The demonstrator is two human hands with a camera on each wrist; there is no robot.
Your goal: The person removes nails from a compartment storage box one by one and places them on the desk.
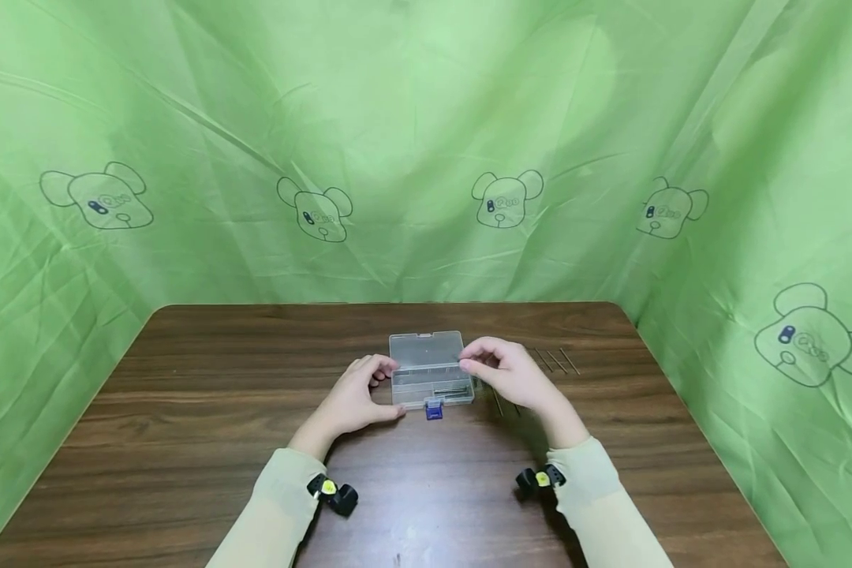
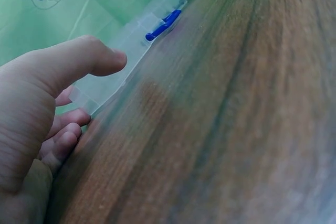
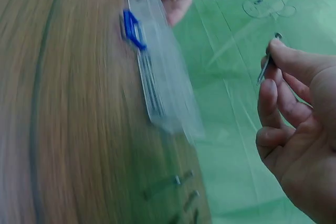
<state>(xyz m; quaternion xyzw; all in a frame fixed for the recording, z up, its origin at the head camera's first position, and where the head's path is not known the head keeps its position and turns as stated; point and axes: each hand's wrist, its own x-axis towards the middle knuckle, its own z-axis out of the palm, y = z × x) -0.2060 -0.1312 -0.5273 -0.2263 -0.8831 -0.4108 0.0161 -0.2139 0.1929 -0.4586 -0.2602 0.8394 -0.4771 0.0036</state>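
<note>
A clear plastic box [image 1: 413, 393] lies on the table with its lid [image 1: 426, 347] swung back and a blue latch [image 1: 435, 412] at the front. My left hand [image 1: 355, 400] holds the box's left end, thumb by the front corner and fingers round the side and back. Several nails [image 1: 451, 392] lie in the right part of its front section. Above the box's right side, my right hand [image 1: 517, 377] pinches a nail [image 3: 264, 70] between thumb and fingertips, head up and shank tilted down. In the head view, this nail is hardly visible.
Several loose nails [image 1: 569, 361] lie spaced out on the brown wooden table [image 1: 241, 379] to the right of the box, some partly behind my right hand. A green cloth [image 1: 412, 158] hangs round the back and sides.
</note>
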